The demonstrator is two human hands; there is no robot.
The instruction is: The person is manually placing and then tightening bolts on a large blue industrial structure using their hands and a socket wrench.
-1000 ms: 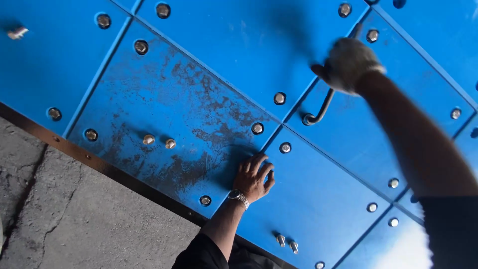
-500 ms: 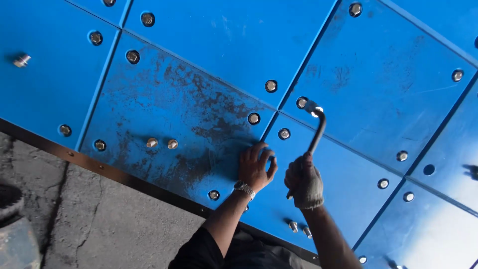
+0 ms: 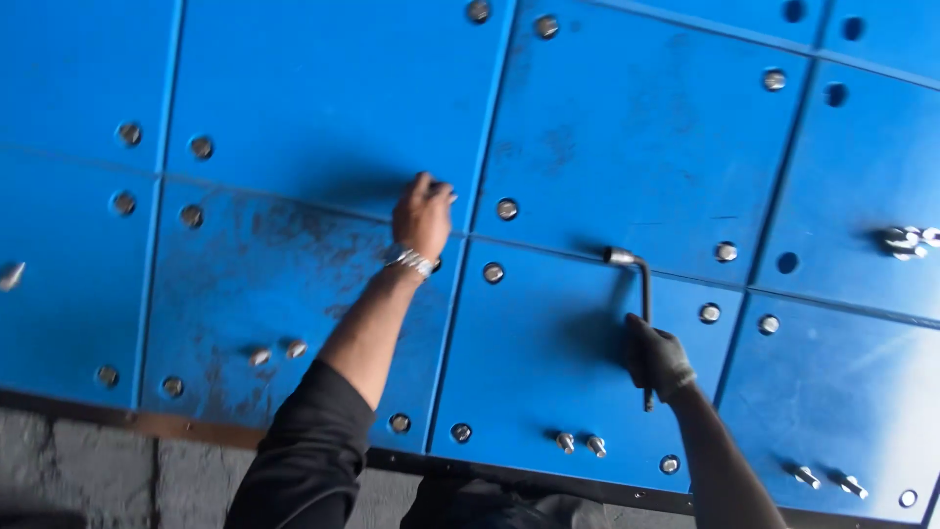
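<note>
Blue panels point(image 3: 323, 98) held by round bolts fill the head view. My left hand point(image 3: 423, 214), with a metal wristband, rests bare on the panel surface beside a seam, fingers bent over a bolt spot. My right hand point(image 3: 658, 358) wears a dark glove and grips the long handle of an L-shaped metal wrench point(image 3: 641, 294). The wrench's short bent end sits at a bolt on the seam between two panels. A bolt point(image 3: 493, 272) lies between the two hands.
Loose bolts point(image 3: 580, 443) stick out near the lower panel edge, with more bolts point(image 3: 827, 480) at lower right and a cluster point(image 3: 906, 240) at right. A dark metal strip point(image 3: 117, 419) and grey concrete point(image 3: 88, 470) run below the panels. Scuffed paint marks the lower left panel point(image 3: 284, 284).
The view has swung. My right hand carried the wrench from up high down to a seam bolt and now holds its handle low. My left hand stays pressed on the panel.
</note>
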